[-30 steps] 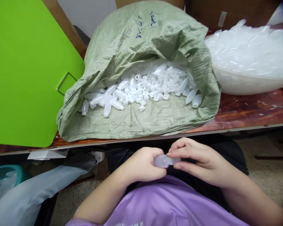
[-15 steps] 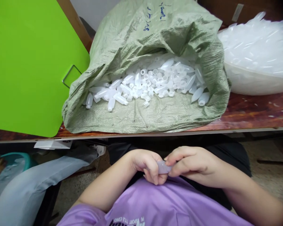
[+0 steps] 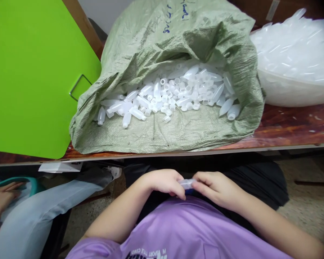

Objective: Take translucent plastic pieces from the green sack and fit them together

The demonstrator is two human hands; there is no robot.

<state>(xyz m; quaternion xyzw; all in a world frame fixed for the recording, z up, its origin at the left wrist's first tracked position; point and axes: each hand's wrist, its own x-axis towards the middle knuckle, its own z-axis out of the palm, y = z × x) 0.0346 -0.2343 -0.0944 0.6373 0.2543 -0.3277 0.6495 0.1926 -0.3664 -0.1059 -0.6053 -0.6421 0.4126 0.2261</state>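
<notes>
Close to my purple shirt, between my hands, is a small translucent plastic bottle [image 3: 187,183]. My left hand [image 3: 166,182] is closed around its left end. The fingertips of my right hand [image 3: 214,187] pinch its right end, hiding that part. Beyond the table's edge lies a green woven sack [image 3: 156,138], its mouth toward me. Many similar small white plastic bottles [image 3: 137,113] spill onto its lower flap, with short white ring-shaped pieces [image 3: 182,86] among them.
A bright green board [image 3: 37,79] with a wire handle stands at the left. At the right, a rounded white container [image 3: 294,88] is heaped with translucent pieces. Lower left, a co-worker's hand [image 3: 1,199] reaches into a teal basin [image 3: 36,185], beside a leg in jeans [image 3: 43,216].
My fingers have shifted on the bottle, which now lies level between both hands. The view has turned slightly left. The co-worker's hand has come further into view over the basin.
</notes>
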